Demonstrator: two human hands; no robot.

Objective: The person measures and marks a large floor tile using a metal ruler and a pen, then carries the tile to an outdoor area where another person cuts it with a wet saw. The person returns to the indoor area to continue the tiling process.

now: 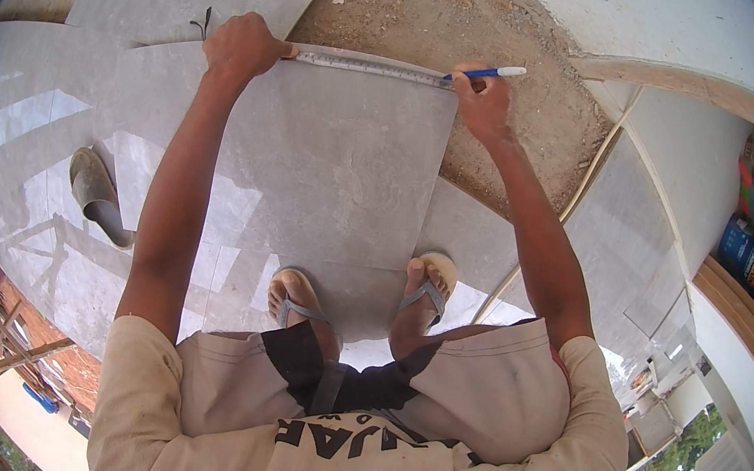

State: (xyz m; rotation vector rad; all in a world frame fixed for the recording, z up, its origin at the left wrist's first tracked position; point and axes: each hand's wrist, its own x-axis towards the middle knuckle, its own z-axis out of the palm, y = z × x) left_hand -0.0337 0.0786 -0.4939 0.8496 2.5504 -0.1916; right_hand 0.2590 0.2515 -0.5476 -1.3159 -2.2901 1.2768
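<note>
- Grey, marble-patterned tiled floor [27, 147]: stretches left of the large slab and past its near edge, with bright reflections.
- Bare brown earth strewn with grit [406, 15]: lies beyond the large slab's far edge and along its right edge.
- Large flat grey tile slab [340, 154]: the landmark, lying in front of the person; its left edge is hard to make out.
- Long, narrow, pale measuring strip with graduations [371, 67]: lies along the slab's far edge.
- Pale-soled flip-flops with grey straps [442, 268]: worn on the feet, by the slab's near edge.
- Dark grey slip-on shoe [101, 197]: well left of the slab.
- Left hand [241, 51]: near the slab's far left; its grip is curled closed on the strip's left end.
- Right hand [486, 97]: at the slab's far right corner; its grip is clamped on the pen.
- Slim blue pen with a white end [492, 72]: slants over that corner, tip by the strip.
</note>
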